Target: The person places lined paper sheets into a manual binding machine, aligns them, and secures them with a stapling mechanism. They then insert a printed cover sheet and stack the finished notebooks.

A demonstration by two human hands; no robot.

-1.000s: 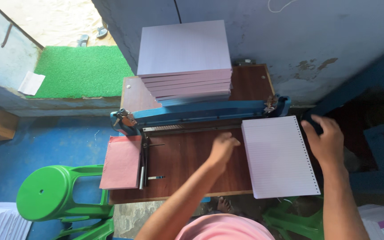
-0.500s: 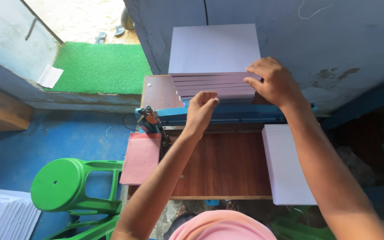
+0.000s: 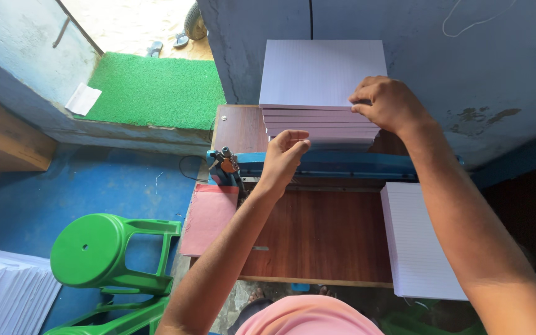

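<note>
reaching to the tall stack of lined paper sheets [image 3: 322,80] at the back of the wooden counter [image 3: 321,236], the right hand [image 3: 387,102] pinches its upper right edge with curled fingers. the left hand [image 3: 283,155] presses bent fingers against the stack's front, above the blue punching machine [image 3: 342,164]. a smaller lined sheet pile [image 3: 417,239] lies at the right, a green plastic stool [image 3: 103,248] left.
</note>
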